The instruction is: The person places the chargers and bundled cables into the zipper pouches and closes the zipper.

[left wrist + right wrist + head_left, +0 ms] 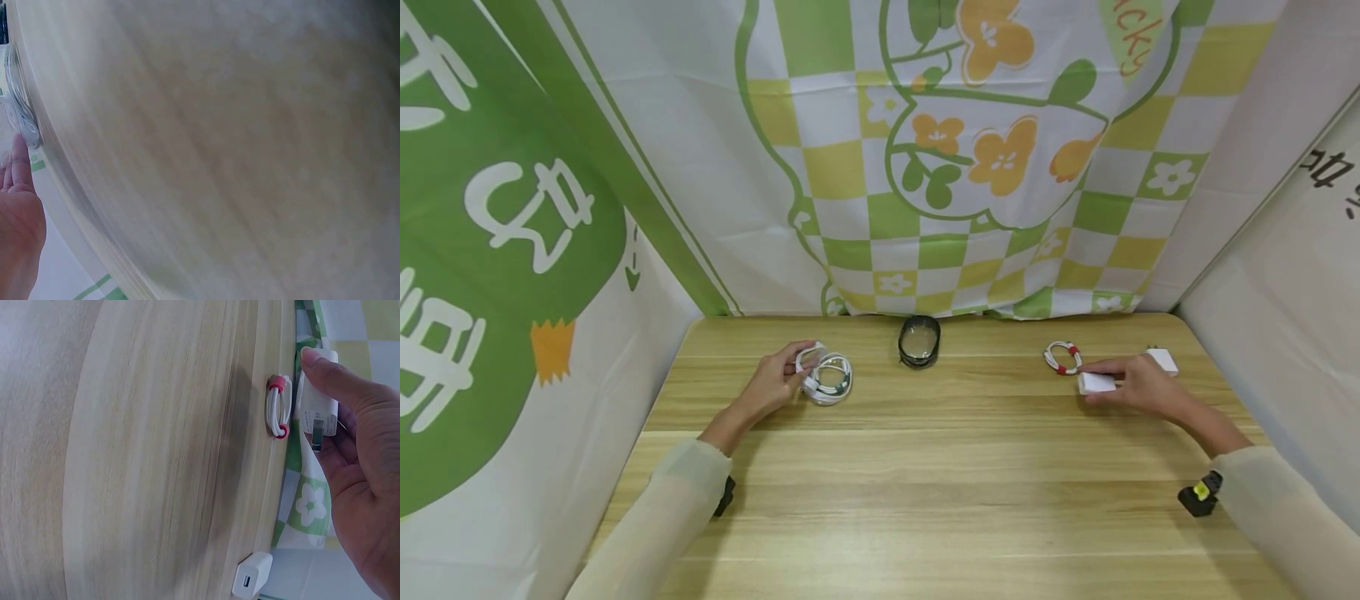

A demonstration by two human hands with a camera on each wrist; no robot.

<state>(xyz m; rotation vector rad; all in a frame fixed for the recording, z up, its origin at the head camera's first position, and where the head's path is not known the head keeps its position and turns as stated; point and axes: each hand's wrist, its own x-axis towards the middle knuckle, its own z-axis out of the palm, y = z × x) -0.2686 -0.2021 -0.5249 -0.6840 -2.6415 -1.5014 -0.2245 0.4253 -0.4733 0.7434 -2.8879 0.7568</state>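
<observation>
At the left of the table, my left hand (772, 379) pinches the edge of a coiled white cable (848, 379). Something clear and shiny shows by the fingertips. In the left wrist view only part of the hand (19, 212) and the coil (17, 81) appear at the edge. On the right, my right hand (1142, 385) grips a white charger plug (1096, 383) between thumb and fingers; a metal prong shows in the right wrist view, where the plug (320, 394) is raised off the table. A smaller white cable coil (1062, 358) with red ties lies beside it.
A second white charger plug (1162, 361) lies behind the right hand, its port facing out in the right wrist view. A black coiled strap or cable (920, 342) stands at the back middle. Printed cloth (925, 250) hangs behind the wooden table (925, 483).
</observation>
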